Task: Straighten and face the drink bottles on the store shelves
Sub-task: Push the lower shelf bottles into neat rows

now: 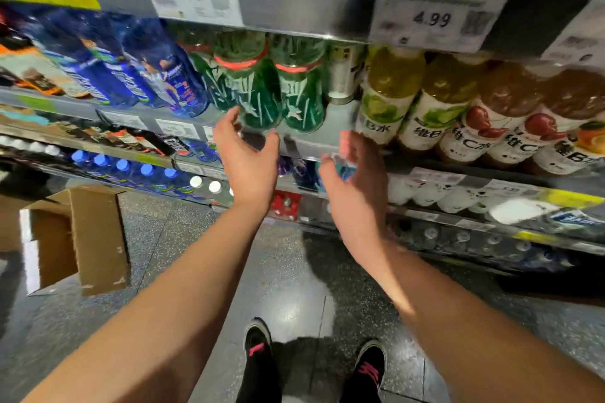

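Two green bottles with orange-red neck bands [253, 82] stand side by side on the grey shelf [337, 141] at chest height. My left hand [244, 154] reaches up under the left green bottle, fingers spread and loosely curved near its base, holding nothing. My right hand [355, 180] hovers in front of the shelf edge, just right of the second green bottle [302, 88], fingers relaxed and empty. A silver can [342, 75] stands behind, right of the green bottles. Yellow-green drink bottles [389, 91] and reddish-brown ones [504, 114] fill the shelf to the right.
Blue bottles [154, 75] line the shelf to the left. Price tags [435, 18] hang from the shelf above. Lower shelves hold blue-capped [122, 165] and white bottles [422, 195]. An open cardboard box [75, 239] sits on the floor at left. My shoes [258, 345] stand on speckled floor.
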`<state>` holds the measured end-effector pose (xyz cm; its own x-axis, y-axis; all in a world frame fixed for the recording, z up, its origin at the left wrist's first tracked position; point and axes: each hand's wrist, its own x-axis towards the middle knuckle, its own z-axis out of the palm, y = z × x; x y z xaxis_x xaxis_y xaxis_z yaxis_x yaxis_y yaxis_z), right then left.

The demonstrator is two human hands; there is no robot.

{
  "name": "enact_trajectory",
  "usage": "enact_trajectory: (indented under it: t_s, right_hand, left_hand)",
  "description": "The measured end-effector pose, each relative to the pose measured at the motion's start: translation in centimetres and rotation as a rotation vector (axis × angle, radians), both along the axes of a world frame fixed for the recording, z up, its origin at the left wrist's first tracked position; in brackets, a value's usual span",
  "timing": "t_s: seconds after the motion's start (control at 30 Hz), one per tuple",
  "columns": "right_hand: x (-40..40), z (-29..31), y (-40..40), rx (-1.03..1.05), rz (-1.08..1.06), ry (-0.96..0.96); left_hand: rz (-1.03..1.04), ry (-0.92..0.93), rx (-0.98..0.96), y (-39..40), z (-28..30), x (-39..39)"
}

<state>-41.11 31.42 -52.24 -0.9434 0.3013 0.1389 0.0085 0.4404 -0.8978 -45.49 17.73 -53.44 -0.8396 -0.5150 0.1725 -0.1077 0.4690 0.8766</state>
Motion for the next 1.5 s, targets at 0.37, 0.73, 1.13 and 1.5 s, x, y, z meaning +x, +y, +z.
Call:
enact_trajectory:
  t_s: [0.37,0.73,1.13,1.5]
  right_hand:
    - [-7.3,-1.4,-5.5,0.136,-0.119,-0.090]
    - [-9.3,-0.7,-7.3,0.080,-0.174,0.010]
    - [-8.0,-1.0,-4.9,0.094,-0.072,0.026]
    - [-7.8,-2.3,-5.0,0.152,-0.061,0.019]
  left_hand:
    - [-0.190,0.017,0.098,-3.4,0.2,-5.1]
    - [-0.264,0.090,0.033,-5.2,-0.2,-5.8]
    - [-0.255,-0.084,0.108,-4.6,0.5,-5.9]
    - [-0.192,0.021,0.118,-5.6,0.7,-3.7]
